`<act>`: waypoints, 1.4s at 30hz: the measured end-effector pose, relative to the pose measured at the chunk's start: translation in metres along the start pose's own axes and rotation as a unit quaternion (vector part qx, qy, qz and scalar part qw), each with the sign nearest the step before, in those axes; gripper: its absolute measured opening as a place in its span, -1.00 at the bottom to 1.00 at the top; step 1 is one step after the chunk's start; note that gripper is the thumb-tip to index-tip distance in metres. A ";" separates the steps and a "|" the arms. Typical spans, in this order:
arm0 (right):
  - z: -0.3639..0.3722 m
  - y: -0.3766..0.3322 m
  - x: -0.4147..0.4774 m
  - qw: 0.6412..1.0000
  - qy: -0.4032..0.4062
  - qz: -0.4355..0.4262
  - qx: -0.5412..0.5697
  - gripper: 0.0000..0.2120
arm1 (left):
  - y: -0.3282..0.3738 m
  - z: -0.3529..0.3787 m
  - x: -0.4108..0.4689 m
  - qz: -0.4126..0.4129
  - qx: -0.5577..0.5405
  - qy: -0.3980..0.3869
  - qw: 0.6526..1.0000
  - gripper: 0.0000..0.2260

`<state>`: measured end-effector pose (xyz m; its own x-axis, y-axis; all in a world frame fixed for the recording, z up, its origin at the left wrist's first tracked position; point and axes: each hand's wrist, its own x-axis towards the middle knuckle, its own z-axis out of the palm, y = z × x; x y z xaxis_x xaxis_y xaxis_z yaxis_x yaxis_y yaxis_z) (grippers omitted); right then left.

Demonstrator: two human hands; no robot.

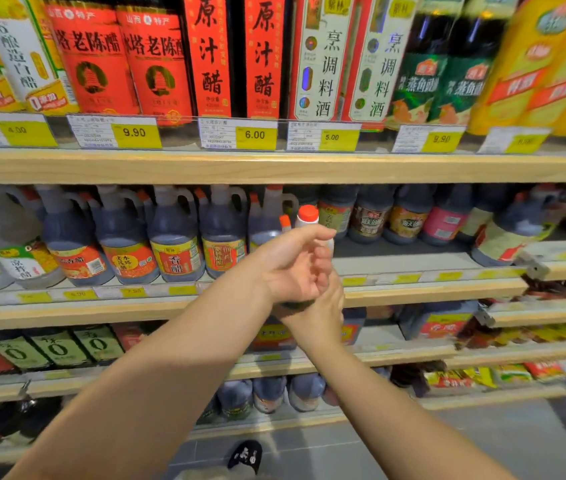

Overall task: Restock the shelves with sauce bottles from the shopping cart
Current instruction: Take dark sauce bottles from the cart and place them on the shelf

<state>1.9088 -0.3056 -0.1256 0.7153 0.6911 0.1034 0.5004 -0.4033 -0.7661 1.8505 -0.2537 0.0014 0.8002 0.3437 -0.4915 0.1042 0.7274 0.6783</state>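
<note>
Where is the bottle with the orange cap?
In the head view, the orange-capped bottle is near the centre, held in both hands before the second shelf, right of the handled vinegar jugs.

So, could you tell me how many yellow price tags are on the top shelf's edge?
6 price tags, left to right: 4.00, 9.90, 6.00, 5.00, 9.90, then a blurred one. More may lie off frame.

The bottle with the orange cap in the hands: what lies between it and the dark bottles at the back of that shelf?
In the head view, bare grey shelf lies between the bottle and the dark bottles.
</note>
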 end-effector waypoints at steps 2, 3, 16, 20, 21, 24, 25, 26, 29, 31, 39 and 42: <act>0.001 -0.002 0.006 0.998 0.018 0.055 0.013 -0.14 | -0.005 0.008 0.000 -0.013 -0.023 -0.019 0.999 -0.80; 0.001 0.000 0.010 0.997 0.030 0.058 0.030 -0.25 | -0.007 0.011 -0.001 -0.019 -0.032 -0.029 0.999 -0.80; -0.047 0.027 0.056 0.987 0.073 -0.036 0.139 -0.22 | -0.007 -0.050 -0.002 0.083 0.217 0.131 0.964 -0.74; -0.050 0.020 0.088 0.982 0.065 -0.071 0.161 -0.18 | 0.005 -0.074 0.022 0.227 0.431 0.271 0.830 -0.71; -0.050 0.018 0.095 0.982 0.053 -0.084 0.160 -0.17 | 0.007 -0.078 0.027 0.238 0.480 0.276 0.798 -0.68; -0.043 0.016 0.109 0.984 0.027 -0.101 0.146 -0.23 | 0.007 -0.083 0.035 0.249 0.579 0.278 0.725 -0.61; -0.040 0.016 0.113 0.987 0.018 -0.090 0.135 -0.25 | 0.007 -0.085 0.036 0.255 0.598 0.274 0.709 -0.59; -0.036 0.016 0.116 0.989 0.005 -0.076 0.125 -0.27 | 0.008 -0.086 0.037 0.261 0.611 0.270 0.697 -0.59; -0.027 0.019 0.125 0.994 -0.027 -0.041 0.100 -0.29 | 0.009 -0.089 0.038 0.267 0.625 0.262 0.686 -0.57; -0.023 0.021 0.131 0.994 -0.039 -0.014 0.102 -0.25 | 0.010 -0.091 0.038 0.263 0.630 0.262 0.682 -0.56; -0.028 0.037 0.161 0.990 -0.122 -0.009 0.065 -0.10 | 0.007 -0.087 0.045 0.289 0.674 0.286 0.617 -0.54; -0.032 0.036 0.163 0.985 -0.150 -0.020 0.082 -0.11 | 0.005 -0.082 0.050 0.301 0.704 0.295 0.572 -0.51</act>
<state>2.0590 -0.2267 -0.1159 0.5081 0.8605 -0.0368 0.4220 -0.2860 -0.8603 1.8427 -0.1839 -0.0649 0.6461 0.7228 0.2452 0.6193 -0.6842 0.3851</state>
